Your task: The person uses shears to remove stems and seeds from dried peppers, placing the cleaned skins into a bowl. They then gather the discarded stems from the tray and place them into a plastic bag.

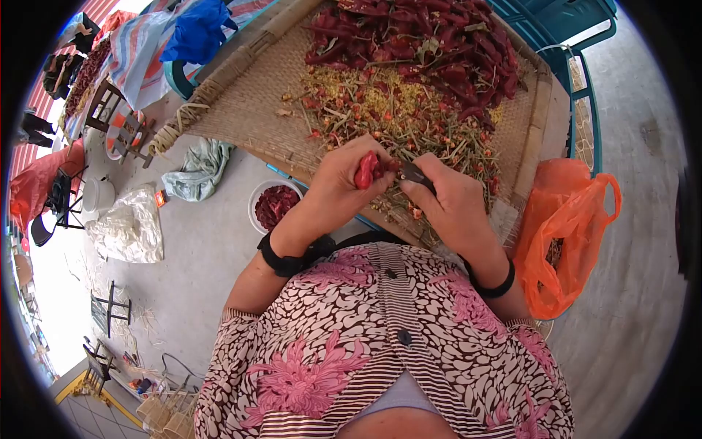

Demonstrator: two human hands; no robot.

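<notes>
My left hand [338, 178] is closed around a red dried chili pepper [368, 170], whose rounded end pokes out of the fist. Close against it, my right hand [455, 196] grips a dark, flat tool [415, 176] between thumb and fingers, its tip at the chili's stem end; its exact kind I cannot tell. Both hands are over the near edge of a woven bamboo tray [238, 106]. Cut stems, caps and yellow seeds [398, 110] are scattered on the tray just beyond them. A heap of dark red dried chilies [417, 44] covers its far side.
An orange plastic bag [563, 252] hangs open at the tray's right. On the floor to the left stand a white bowl [254, 211] of dark red pieces and a greenish plastic bag [199, 170]. Teal chair frames [585, 91] border the tray. A small stool [111, 309] is farther left.
</notes>
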